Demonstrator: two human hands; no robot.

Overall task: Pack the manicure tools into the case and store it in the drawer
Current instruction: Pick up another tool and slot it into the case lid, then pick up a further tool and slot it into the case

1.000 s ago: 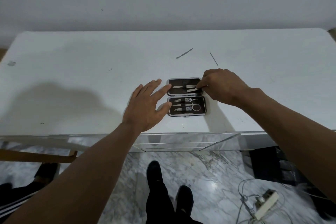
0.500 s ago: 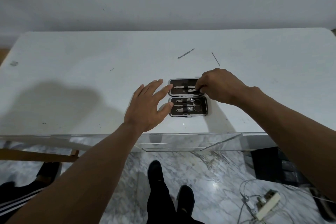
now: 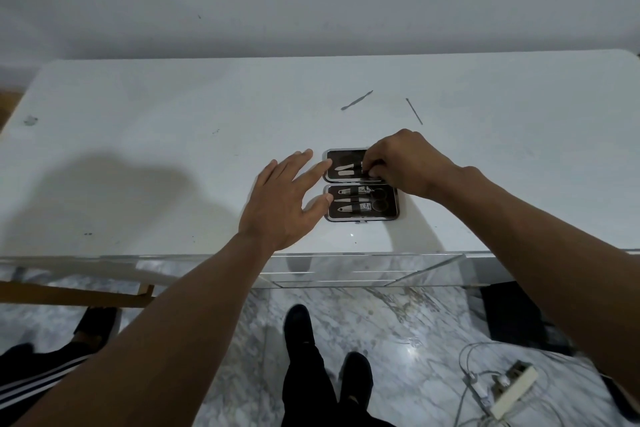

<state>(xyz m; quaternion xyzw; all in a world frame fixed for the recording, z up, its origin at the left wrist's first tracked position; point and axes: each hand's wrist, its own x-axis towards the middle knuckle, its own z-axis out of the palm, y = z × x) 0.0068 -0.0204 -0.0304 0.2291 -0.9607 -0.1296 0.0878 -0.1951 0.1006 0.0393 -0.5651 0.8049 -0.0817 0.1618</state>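
A small dark manicure case (image 3: 390,215) lies open near the front edge of the white table (image 3: 173,149). Its near half holds clippers and scissors under straps. In its far half lie flat metal tools (image 3: 346,169). My right hand (image 3: 405,163) rests over the right end of the far half, fingertips pinched on the end of those tools. My left hand (image 3: 280,201) hovers just left of the case, fingers spread, thumb and fingertips at its left edge. Two loose tools lie farther back: a flat pusher (image 3: 356,100) and a thin probe (image 3: 414,111).
The table's front has mirrored drawer fronts (image 3: 363,269). On the marble floor lie a power strip with cables (image 3: 509,388) at right, a wooden bar (image 3: 69,295) at left, and my feet (image 3: 311,340). Another person's leg (image 3: 34,371) shows at lower left.
My right hand has slid a little left and down over the far half of the case, covering more of the tools. My left hand stays beside the case.
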